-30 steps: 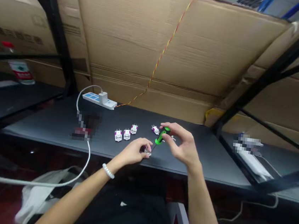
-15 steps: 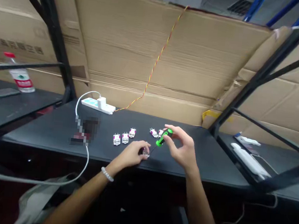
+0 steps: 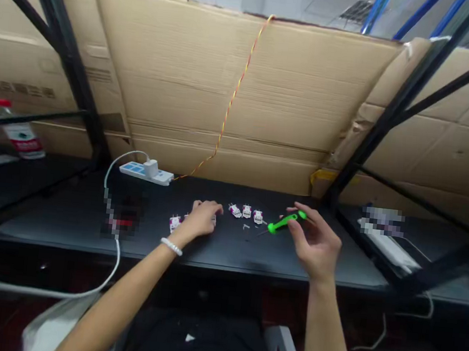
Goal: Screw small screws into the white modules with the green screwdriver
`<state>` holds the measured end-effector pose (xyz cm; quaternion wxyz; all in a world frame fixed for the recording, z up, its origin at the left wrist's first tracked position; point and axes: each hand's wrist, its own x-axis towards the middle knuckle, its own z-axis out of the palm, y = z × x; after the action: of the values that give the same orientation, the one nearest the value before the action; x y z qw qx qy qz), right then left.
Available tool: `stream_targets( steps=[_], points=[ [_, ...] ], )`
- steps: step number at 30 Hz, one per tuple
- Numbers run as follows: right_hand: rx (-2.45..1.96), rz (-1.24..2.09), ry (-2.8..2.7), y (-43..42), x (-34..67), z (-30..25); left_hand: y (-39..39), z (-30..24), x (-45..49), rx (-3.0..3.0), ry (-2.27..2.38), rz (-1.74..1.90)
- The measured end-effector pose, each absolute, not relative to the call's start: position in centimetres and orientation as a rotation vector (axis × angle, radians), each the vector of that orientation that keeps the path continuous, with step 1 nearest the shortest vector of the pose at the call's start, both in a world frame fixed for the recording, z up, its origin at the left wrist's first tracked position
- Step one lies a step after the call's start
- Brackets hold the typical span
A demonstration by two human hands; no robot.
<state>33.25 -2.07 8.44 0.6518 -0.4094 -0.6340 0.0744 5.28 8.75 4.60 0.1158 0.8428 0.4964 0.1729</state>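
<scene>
From the head camera, the right hand is raised just above the black bench, its fingers and thumb closed narrowly around a green-handled screwdriver. The thin shaft angles down and to the left. The left hand lies palm down on the bench, cupped over a small white piece; whether it grips the piece cannot be told. Three white-and-magenta plug modules stand in a row between the hands, and a fourth sits just left of the left hand. Tiny metal screws lie just in front of the row. Further left are a white power strip and a pixelated object. Cardboard sheets rise behind the bench, with a red-and-yellow twisted wire running up them.
</scene>
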Motion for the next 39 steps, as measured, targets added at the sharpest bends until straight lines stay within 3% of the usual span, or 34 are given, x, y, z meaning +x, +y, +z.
stream_targets(
  steps=[10,23,39],
  points=[
    [-0.929,0.108,-1.38,-2.7,35.0,9.1,11.4,4.3,10.9,2.598,1.3,0.468],
    [-0.912,0.065,-1.386,-3.2,35.9,9.8,7.1,4.8,7.9,2.636,1.302,0.395],
    [-0.906,0.058,-1.4,-3.7,36.8,9.9,14.8,4.3,13.4,2.58,1.341,0.337]
  ],
)
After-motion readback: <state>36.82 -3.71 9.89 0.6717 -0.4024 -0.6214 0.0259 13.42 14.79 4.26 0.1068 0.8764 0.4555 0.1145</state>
